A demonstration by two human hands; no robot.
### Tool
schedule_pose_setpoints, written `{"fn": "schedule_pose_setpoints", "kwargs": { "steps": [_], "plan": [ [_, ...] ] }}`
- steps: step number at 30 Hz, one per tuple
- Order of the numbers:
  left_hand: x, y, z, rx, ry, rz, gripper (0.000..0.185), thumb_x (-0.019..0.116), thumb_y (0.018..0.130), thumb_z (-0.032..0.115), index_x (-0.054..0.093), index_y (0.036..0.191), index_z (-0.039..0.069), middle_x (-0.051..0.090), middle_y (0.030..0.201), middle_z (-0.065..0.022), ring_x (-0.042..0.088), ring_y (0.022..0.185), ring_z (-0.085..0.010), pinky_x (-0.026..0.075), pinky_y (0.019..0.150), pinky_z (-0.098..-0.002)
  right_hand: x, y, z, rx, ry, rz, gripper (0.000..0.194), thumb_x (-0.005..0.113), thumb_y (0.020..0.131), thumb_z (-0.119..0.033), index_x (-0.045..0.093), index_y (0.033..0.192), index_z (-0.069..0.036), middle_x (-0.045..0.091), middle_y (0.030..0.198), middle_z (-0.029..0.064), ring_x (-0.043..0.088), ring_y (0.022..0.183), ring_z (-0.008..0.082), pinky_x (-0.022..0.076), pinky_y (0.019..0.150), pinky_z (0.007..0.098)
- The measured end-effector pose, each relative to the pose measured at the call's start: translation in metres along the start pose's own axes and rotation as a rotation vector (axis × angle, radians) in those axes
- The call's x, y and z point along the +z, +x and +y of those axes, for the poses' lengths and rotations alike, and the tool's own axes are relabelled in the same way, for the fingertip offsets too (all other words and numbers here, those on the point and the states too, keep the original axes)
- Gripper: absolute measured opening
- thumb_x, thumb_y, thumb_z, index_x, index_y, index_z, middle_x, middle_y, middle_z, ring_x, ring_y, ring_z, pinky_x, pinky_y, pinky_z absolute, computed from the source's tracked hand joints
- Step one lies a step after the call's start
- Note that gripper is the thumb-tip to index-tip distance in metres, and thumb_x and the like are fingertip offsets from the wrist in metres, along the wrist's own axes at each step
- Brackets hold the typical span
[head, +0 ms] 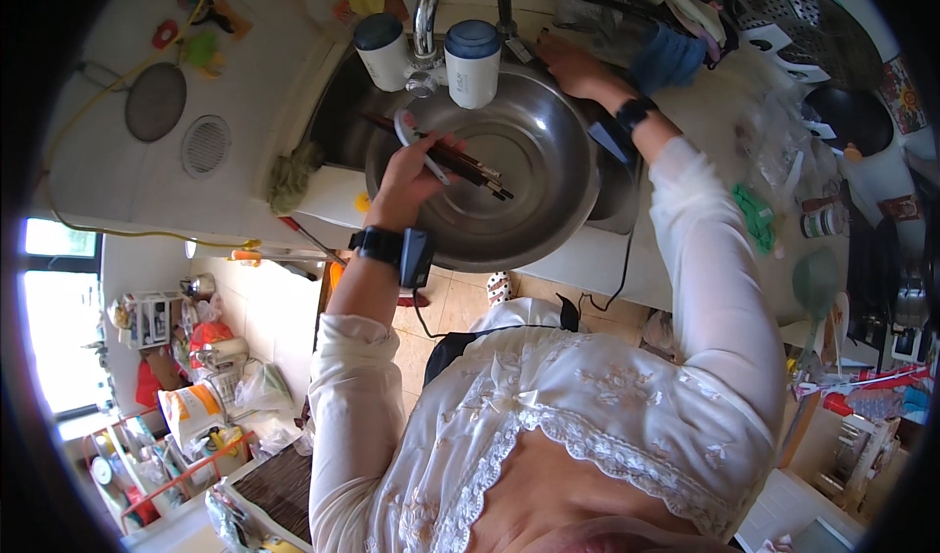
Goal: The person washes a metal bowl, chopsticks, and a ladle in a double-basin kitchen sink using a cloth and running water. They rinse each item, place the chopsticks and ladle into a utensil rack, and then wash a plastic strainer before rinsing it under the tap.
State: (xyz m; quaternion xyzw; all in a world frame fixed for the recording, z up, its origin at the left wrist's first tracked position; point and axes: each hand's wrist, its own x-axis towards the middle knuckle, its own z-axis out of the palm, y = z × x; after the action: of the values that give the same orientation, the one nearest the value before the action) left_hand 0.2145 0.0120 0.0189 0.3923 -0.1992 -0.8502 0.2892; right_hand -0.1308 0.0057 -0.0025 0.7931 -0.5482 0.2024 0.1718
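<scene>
My left hand grips a bundle of dark chopsticks with pale metallic ends, together with a white spoon with a floral pattern. It holds them above a wide stainless steel basin resting over the sink. My right hand reaches past the basin's far right rim, close to the sink's back edge. Its fingertips are partly hidden, and whether they grasp anything is unclear. Between the hands, a chrome faucet carries two white filter housings with blue caps, the nearer one overhanging the basin.
A blue cloth hangs near my right forearm, and a perforated steamer tray leans behind. To the left are a green rag and a round drain cover. A black cable trails from my right wrist device.
</scene>
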Motion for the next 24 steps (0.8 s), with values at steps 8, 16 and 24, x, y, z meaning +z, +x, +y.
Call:
{"fn": "schedule_pose_setpoints", "kwargs": {
  "steps": [8,16,24],
  "plan": [
    [0.007,0.052,-0.016,-0.098,0.112,0.064,0.015,0.049,0.093,0.015,0.049,0.107,0.009,0.061,0.092,-0.0080,0.060,0.096,-0.0281,0.049,0.076,-0.0529,0.034,0.028,0.007,0.235,-0.154,-0.391,0.022,0.045,0.081,-0.010,0.062,0.089,0.001,0.059,0.100,0.0209,0.054,0.098,0.0348,0.0432,0.085,0.0436],
    [0.007,0.071,-0.019,-0.129,0.208,0.229,0.011,0.057,0.088,0.014,0.053,0.095,0.007,0.060,0.082,-0.0082,0.061,0.079,-0.0257,0.050,0.073,-0.0446,0.026,0.021,0.005,0.229,-0.134,-0.573,0.024,0.044,0.081,-0.012,0.062,0.090,0.001,0.059,0.099,0.0192,0.054,0.096,0.0354,0.0453,0.082,0.0438],
    [-0.014,0.094,-0.023,0.102,0.229,0.031,0.005,0.055,0.083,0.009,0.052,0.087,0.010,0.057,0.072,-0.0093,0.059,0.070,-0.0249,0.049,0.062,-0.0421,0.005,-0.017,-0.011,0.369,0.157,-0.276,0.032,0.052,0.086,-0.016,0.056,0.113,-0.001,0.057,0.115,0.0193,0.052,0.107,0.0353,0.0432,0.091,0.0399]
  ]
}}
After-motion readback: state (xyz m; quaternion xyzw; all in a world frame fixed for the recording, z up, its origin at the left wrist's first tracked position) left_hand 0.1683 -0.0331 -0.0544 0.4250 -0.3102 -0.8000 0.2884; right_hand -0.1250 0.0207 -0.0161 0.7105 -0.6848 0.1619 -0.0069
